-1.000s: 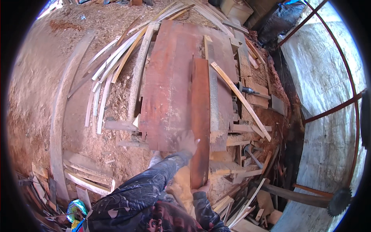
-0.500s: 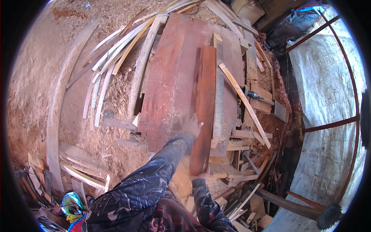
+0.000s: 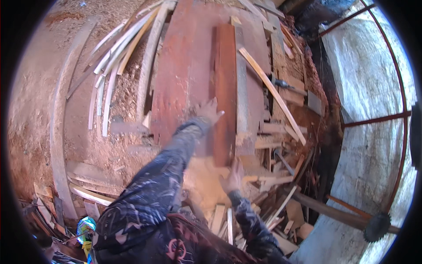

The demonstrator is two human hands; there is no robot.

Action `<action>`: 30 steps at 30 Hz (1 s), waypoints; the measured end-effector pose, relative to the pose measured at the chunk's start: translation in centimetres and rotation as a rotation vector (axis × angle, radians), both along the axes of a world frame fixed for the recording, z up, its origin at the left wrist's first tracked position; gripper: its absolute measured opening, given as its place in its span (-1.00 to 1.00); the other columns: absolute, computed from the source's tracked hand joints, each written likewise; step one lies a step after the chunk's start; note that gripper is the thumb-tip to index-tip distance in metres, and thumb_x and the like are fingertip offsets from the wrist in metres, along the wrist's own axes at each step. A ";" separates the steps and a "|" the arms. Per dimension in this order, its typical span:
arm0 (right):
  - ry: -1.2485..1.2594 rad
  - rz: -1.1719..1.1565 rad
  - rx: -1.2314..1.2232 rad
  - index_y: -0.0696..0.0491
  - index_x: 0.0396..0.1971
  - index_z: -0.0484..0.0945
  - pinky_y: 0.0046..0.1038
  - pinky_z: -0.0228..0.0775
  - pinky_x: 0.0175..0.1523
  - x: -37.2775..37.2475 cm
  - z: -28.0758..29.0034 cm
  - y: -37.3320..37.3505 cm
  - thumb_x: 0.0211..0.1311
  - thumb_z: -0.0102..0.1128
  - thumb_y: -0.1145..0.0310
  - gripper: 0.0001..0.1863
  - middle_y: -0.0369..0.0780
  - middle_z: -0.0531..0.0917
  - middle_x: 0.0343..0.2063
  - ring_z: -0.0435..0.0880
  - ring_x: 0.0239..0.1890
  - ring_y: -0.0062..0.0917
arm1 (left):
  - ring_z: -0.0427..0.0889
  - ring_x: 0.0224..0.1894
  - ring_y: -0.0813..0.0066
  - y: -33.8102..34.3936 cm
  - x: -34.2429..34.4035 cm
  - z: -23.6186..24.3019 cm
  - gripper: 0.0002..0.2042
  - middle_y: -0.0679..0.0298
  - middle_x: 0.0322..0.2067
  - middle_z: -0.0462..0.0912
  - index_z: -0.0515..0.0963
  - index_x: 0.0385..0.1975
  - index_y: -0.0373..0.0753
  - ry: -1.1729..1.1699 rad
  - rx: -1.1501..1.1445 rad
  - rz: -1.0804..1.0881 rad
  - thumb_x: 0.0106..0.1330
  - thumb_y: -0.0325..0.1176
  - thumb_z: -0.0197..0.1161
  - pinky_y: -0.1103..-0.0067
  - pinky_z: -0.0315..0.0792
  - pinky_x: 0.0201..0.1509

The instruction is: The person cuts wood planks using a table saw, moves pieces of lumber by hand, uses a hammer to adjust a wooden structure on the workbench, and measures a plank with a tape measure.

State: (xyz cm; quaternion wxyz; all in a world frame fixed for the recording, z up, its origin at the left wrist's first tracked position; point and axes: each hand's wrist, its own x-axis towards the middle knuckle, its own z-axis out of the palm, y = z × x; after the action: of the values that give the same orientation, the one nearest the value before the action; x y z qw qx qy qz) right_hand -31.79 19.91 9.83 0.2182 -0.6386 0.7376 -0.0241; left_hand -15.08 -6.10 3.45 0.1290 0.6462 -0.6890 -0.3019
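Observation:
A long reddish-brown board (image 3: 225, 88) lies lengthwise on a bench top of wide, dusty red-brown planks (image 3: 173, 83). At the board's left edge is my left hand (image 3: 209, 111), palm down, fingers spread, with the thumb reaching toward the board. My right hand (image 3: 234, 178) is just past the board's near end, at its right corner. Its fingers are stretched out and somewhat blurred; whether a fingertip touches the corner I cannot make out. Along the board's right side runs a paler, rough plank (image 3: 242, 83).
A light wooden strip (image 3: 273, 94) slants over the bench's right edge, beside a dark power tool (image 3: 279, 82). Thin strips (image 3: 127, 44) pile at the far left. Offcuts (image 3: 217, 218) lie near my body. A toothed round blade (image 3: 377, 227) stands at the lower right.
The whole view has shifted, so the bench sits higher in the picture. My right hand has come away from the board's near end, its fingers opening. My left hand stays along the left edge.

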 end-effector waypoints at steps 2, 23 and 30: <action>0.198 0.289 0.039 0.22 0.41 -0.07 0.04 -0.38 0.48 0.9 2.3 -2.4 -0.19 0.30 0.24 0.11 0.02 -0.05 0.44 -0.18 0.51 -0.12 | 0.14 0.40 0.11 4.8 0.8 0.5 -0.24 0.12 0.31 0.30 0.18 0.37 -0.22 0.032 -0.025 -0.114 0.23 0.07 0.18 0.02 -0.01 0.35; 0.611 0.621 0.041 0.25 0.38 0.05 0.15 -0.55 0.47 -0.8 0.6 -11.0 -0.16 0.34 0.08 0.09 0.01 0.09 0.42 -0.17 0.52 -0.20 | -0.17 0.51 0.09 16.0 -2.1 3.2 -0.06 -0.10 0.36 0.15 0.05 0.40 -0.31 -0.340 -0.108 -0.473 0.02 -0.09 0.36 -0.03 -0.08 0.38; 0.730 0.657 0.166 0.23 0.40 0.00 0.16 -0.58 0.47 0.5 1.8 -16.4 -0.14 0.34 -0.03 0.14 -0.01 0.05 0.43 -0.19 0.52 -0.23 | -0.19 0.51 0.11 11.3 -2.0 1.4 -0.13 -0.10 0.35 0.16 0.08 0.40 -0.30 -0.283 -0.194 -0.398 0.04 -0.20 0.31 -0.04 -0.11 0.40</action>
State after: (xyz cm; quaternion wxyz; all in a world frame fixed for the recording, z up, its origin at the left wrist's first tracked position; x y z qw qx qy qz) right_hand -31.32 3.47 11.59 -0.0079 -0.7844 0.5251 0.3299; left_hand -17.11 5.20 4.86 0.0307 0.5182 -0.8395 -0.1604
